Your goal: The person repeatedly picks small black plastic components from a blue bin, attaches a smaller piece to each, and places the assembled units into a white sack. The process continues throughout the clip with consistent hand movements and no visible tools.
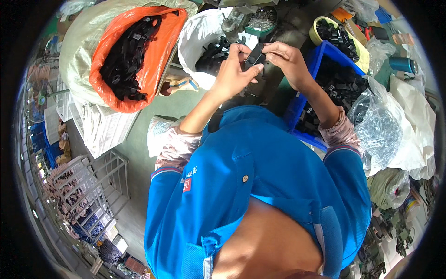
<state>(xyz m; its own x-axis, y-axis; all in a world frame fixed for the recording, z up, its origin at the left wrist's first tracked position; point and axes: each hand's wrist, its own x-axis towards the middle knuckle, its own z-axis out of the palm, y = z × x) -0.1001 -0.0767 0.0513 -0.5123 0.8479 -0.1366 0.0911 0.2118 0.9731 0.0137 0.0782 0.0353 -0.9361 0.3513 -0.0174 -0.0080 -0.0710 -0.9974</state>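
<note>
A small, long black plastic part is held up in front of my chest, between both hands. My left hand is closed around its near end, thumb along one side. The fingers of my right hand pinch at its far right edge; whether they also hold a smaller piece there is hidden. Just left of my left hand stands a white sack with black parts in it. Beside my right forearm is a blue crate filled with black parts and some springs.
At the far left, a large sack lined with orange plastic holds many black parts. A green tray of small metal pieces lies beyond my hands. On the right are a yellow tub, a clear bag of metal pieces and a teal cup.
</note>
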